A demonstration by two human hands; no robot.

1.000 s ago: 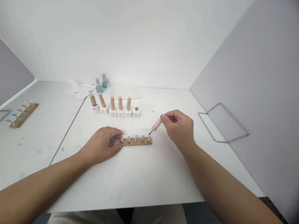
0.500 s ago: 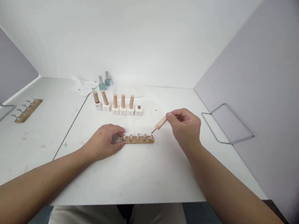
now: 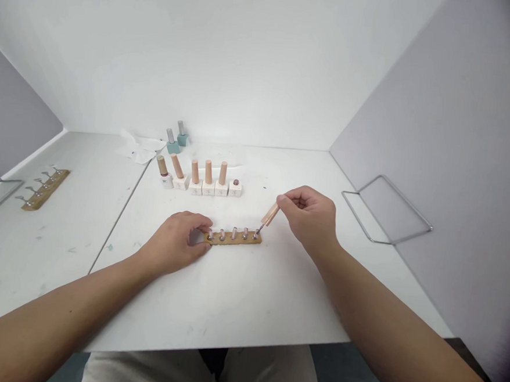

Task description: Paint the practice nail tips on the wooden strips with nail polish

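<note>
Between thumb and fingers, my left hand (image 3: 180, 241) grips the left end of a small wooden nail-tip stand (image 3: 229, 241). Several pinkish nail tips (image 3: 234, 232) stand on metal holders along it. My right hand (image 3: 310, 215) pinches the peach handle of a nail polish brush (image 3: 271, 214), which slants down to the left. Its bristles are at the rightmost nail tip (image 3: 256, 233); whether they touch is too small to tell. Behind the stand, an uncapped white nail polish bottle (image 3: 234, 189) ends a row of peach-capped bottles (image 3: 208, 186).
Two teal bottles (image 3: 173, 147) and a crumpled white tissue (image 3: 139, 148) lie at the back. To the left is a second wooden stand (image 3: 46, 191) with metal holders. A wire frame (image 3: 388, 212) stands by the right wall. A seam (image 3: 120, 216) crosses the white table.
My right hand has moved slightly left and tilted the brush more steeply, bringing its bristles down to the rightmost nail tip. My left hand keeps its hold on the stand.
</note>
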